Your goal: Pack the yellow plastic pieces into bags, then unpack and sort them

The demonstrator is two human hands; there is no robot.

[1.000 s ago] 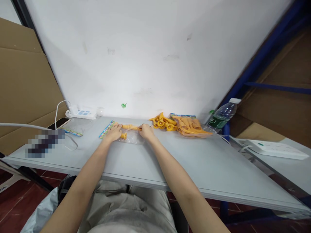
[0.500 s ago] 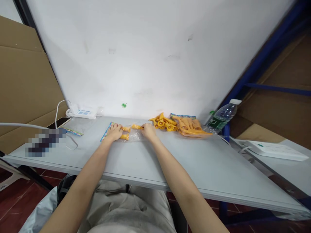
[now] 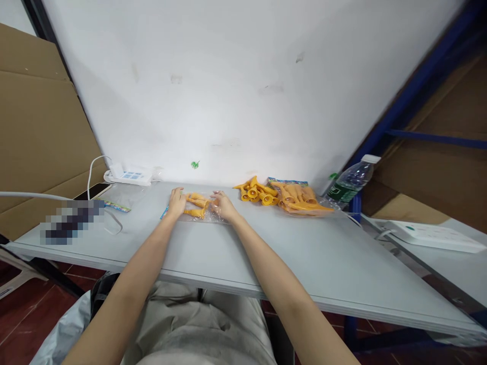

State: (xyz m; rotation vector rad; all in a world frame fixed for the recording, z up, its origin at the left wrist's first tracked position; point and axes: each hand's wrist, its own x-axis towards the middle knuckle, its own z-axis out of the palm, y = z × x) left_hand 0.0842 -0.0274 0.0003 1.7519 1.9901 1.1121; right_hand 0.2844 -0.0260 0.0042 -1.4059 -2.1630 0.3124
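In the head view a clear plastic bag (image 3: 186, 219) lies flat on the table with several orange-yellow toy horns (image 3: 197, 213) in it. A strip of its colourful header card (image 3: 164, 212) shows at the left end. My left hand (image 3: 176, 203) is closed over that end, holding the bag down beside the horns. At the other end, my right hand (image 3: 225, 205) rests with its fingers apart and bent towards the horns, touching the bag. Whether its fingertips are inside or on top of the plastic is hard to see.
Loose toy horns (image 3: 255, 192) lie in a pile to the right, touching a filled bag of horns (image 3: 300, 200). Behind that leans a plastic bottle (image 3: 350, 182). A phone (image 3: 93, 191), a cable and a power strip (image 3: 133, 176) are on the left. A white wall (image 3: 243, 101) borders the back.
My right hand has shifted a little left and its pinch has loosened, with the horn there now among the others. My left hand has moved slightly, uncovering more of the horns.
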